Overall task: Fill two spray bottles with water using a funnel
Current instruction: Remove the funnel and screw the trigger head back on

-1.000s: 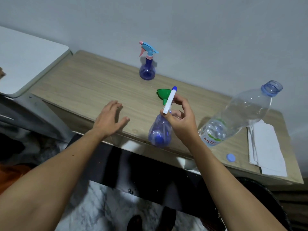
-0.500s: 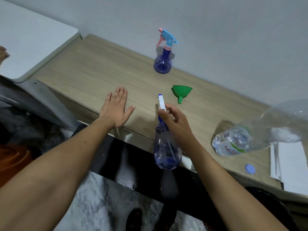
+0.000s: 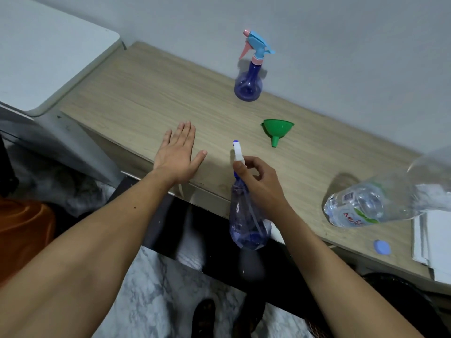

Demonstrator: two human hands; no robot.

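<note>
- A pale grey wall backs a light wood-grain table (image 3: 151,98); a white-topped surface (image 3: 48,57) stands just beside its left end, and marbled grey flooring shows below the table's near edge.
- A large clear water bottle (image 3: 380,203) lies tilted at the right of the table, uncapped end out of frame. Its label shows red letters beginning "Mi", a green mark and a small barcode; the rest of the writing cannot be read.
- White papers (image 3: 434,240) lie stacked at the far right, touching or under the big bottle's side.
- The left hand (image 3: 177,154) lies flat on the table near the front edge, fingers straight and together, thumb spread out to the side, holding nothing.
- The right hand (image 3: 258,181) has its fingers curled round the neck of a translucent blue spray bottle (image 3: 246,223), thumb on the near side. The bottle hangs in front of the table edge, its round base lowest, a dip tube visible inside, and its white spray head with a blue tip pointing up past the fingers.
- A second spray bottle (image 3: 249,84), blue body with pink collar and light blue trigger head, stands upright near the wall, well apart from both hands.
- A green funnel (image 3: 277,129) lies on its side between the two spray bottles, spout toward the viewer.
- A small blue cap (image 3: 382,247) lies near the front edge, below the big bottle.
</note>
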